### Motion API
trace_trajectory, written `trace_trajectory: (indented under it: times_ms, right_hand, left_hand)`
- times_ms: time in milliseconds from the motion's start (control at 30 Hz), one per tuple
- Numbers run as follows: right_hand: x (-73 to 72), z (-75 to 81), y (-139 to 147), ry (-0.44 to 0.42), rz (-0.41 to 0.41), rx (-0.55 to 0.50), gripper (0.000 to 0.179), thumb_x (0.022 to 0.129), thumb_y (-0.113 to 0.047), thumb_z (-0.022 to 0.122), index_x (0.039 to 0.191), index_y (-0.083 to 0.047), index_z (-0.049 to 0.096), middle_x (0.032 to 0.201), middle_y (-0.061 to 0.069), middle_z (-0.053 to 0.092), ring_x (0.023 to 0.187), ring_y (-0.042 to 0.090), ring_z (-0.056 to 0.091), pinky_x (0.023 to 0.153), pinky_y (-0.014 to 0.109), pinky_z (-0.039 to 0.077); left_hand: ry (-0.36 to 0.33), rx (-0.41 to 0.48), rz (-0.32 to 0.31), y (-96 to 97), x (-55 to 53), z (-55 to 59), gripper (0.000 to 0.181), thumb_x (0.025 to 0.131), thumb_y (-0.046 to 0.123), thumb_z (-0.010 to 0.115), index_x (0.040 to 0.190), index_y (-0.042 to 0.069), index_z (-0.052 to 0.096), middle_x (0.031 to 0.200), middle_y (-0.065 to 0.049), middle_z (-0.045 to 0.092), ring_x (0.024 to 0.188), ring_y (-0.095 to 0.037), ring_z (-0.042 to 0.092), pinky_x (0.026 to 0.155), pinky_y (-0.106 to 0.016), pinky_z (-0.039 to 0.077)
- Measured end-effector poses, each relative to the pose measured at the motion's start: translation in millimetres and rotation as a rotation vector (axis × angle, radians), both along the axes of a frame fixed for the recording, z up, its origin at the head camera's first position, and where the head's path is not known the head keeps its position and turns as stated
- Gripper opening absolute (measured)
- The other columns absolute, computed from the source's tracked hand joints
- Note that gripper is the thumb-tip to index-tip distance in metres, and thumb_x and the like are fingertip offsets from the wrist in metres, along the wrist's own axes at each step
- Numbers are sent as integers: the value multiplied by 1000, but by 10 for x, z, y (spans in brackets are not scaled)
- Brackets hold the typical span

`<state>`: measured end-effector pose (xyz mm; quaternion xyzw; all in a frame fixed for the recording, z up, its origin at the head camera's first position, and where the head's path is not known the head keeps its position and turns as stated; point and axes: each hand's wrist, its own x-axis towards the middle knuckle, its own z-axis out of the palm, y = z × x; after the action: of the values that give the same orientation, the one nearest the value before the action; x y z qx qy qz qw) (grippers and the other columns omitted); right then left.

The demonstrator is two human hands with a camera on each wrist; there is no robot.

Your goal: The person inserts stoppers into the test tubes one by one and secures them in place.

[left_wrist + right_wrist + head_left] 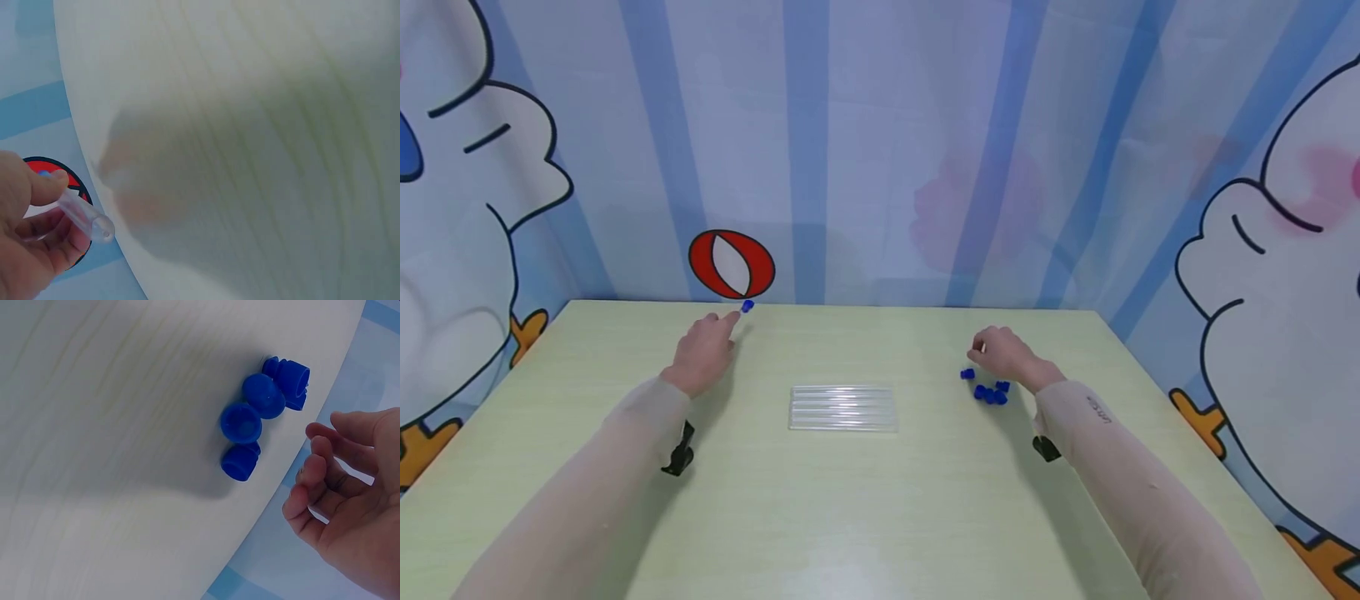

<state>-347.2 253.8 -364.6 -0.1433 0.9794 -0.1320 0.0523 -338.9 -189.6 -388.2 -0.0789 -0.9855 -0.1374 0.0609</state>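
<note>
My left hand (702, 352) pinches a clear plastic test tube (86, 217) between thumb and fingers over the far left of the table. At one end of that tube shows a blue cap (747, 306); the tube itself is hard to make out in the head view. On the right, my right hand (1002, 353) hovers with loosely bent fingers and nothing visible in them. Just below it lie several loose blue caps (241, 424), some touching one another. In the middle, several clear tubes (842, 408) lie side by side in a flat row.
The pale wooden table (850, 508) ends at a striped blue curtain (880, 150) along its back. Printed white cartoon figures and a red-and-white ball (732, 263) decorate the backdrop. Dark wrist straps (679, 454) hang below the sleeves.
</note>
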Motion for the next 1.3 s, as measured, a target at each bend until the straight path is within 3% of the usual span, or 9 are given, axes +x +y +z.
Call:
trace_trajectory:
  times_ms: [267,467,633,1067,1300]
  right_hand:
    - [-19,-8,20,-38,70,-11,21,93,-15,60,102,-1,73,95,14,73,71,16,64,67,32,53]
    - [-39,-46,41,-57,117,-4,19,91,-13,64,102,0,73,98,16,72,82,22,67,73,36,55]
    - [-28,-54,29,-77,108,-4,18,90,-10,65,101,1,73,98,17,72,85,24,67,75,37,56]
    - [-16,-70,-8,-81,79,16,11,89,-8,67,93,-1,74,89,12,73,78,20,66,74,35,56]
    - [-40,-92,-13,-71,66,32,10,89,-9,67,90,-3,75,86,10,73,76,18,65,75,35,55]
  left_hand:
    - [-11,-24,42,-75,36,-34,40,95,-3,44,133,-11,45,109,-35,58,97,-44,59,79,-54,53]
    - [-50,-21,66,-131,35,-71,31,97,-1,42,124,-14,50,106,-35,58,94,-45,61,76,-54,54]
    - [-77,-22,65,-165,37,-74,24,97,0,40,115,-13,51,102,-35,59,88,-45,62,70,-52,54]
    - [-159,-28,61,-198,23,-94,25,96,-1,40,117,-13,48,102,-34,59,81,-41,63,69,-50,54]
    - [-154,-30,63,-196,18,-85,27,95,-1,41,117,-13,48,103,-35,59,84,-44,63,72,-54,54]
